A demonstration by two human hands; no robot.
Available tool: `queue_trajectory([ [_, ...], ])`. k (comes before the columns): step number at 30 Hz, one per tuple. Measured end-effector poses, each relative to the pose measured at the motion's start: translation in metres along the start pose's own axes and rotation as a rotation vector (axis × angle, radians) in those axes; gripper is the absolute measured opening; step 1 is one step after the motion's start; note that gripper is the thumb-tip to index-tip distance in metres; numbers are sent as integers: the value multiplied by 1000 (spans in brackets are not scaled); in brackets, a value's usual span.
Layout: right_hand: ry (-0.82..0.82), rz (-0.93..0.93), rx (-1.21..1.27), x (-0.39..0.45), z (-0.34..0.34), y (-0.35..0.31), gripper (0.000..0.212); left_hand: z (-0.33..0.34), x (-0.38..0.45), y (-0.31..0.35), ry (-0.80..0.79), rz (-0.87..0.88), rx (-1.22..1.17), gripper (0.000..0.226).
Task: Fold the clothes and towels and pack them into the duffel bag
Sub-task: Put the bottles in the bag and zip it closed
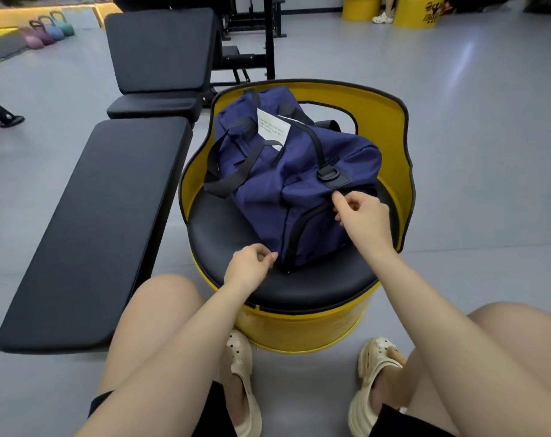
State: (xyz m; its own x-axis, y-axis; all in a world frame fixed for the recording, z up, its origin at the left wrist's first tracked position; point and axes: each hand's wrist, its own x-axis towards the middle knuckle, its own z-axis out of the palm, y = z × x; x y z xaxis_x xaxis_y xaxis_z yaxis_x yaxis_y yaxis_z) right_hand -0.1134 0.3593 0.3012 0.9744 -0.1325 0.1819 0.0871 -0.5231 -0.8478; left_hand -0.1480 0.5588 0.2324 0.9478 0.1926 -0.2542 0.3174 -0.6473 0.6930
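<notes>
So the navy duffel bag sits zipped on a yellow drum seat — black straps, white tag — left hand and right hand each pinching its near end.

Single head-worn view, forward and steeply down, close above the duffel bag.

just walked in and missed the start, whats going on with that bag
A seated person is working on a navy duffel bag that sits on the black cushion of a yellow barrel seat. The left hand pinches the bag's near bottom corner, and the right hand pinches at the end pocket's zipper. No clothes or towels show.
</notes>
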Motion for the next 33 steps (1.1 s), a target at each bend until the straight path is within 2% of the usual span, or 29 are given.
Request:
queue_trajectory([
  [5, 138, -289, -113, 5, -3, -20, 16, -43, 6, 31, 260, 184, 22, 14],
  [8, 208, -389, -301, 24, 4, -36, 39, -65, 17, 50, 301, 284, -39, 19],
  [10, 183, -377, -410, 41, 11, -51, 54, -75, 30, 61, 310, 356, 8, 24],
  [13, 41, -305, -608, 69, 22, -71, 72, -89, 55, 76, 335, 439, 165, 31],
  [17, -94, -195, -755, 99, 34, -83, 79, -105, 89, 101, 265, 449, 218, 40],
  [20, -143, -186, -854, 117, 44, -87, 79, -111, 116, 117, 189, 503, 325, 54],
  [23, -172, -198, -896, 130, 53, -89, 74, -117, 149, 133, 106, 506, 449, 69],
  [25, -208, -136, -853, 136, 59, -88, 66, -117, 172, 141, 71, 520, 601, 70],
  [28, -224, -100, -889, 147, 64, -83, 45, -111, 198, 148, 50, 542, 781, 51],
  [31, -216, -128, -888, 149, 66, -80, 30, -110, 198, 148, 89, 503, 780, 27],
  [33, -203, -170, -876, 147, 66, -78, 27, -113, 191, 144, 139, 530, 818, 22],
])
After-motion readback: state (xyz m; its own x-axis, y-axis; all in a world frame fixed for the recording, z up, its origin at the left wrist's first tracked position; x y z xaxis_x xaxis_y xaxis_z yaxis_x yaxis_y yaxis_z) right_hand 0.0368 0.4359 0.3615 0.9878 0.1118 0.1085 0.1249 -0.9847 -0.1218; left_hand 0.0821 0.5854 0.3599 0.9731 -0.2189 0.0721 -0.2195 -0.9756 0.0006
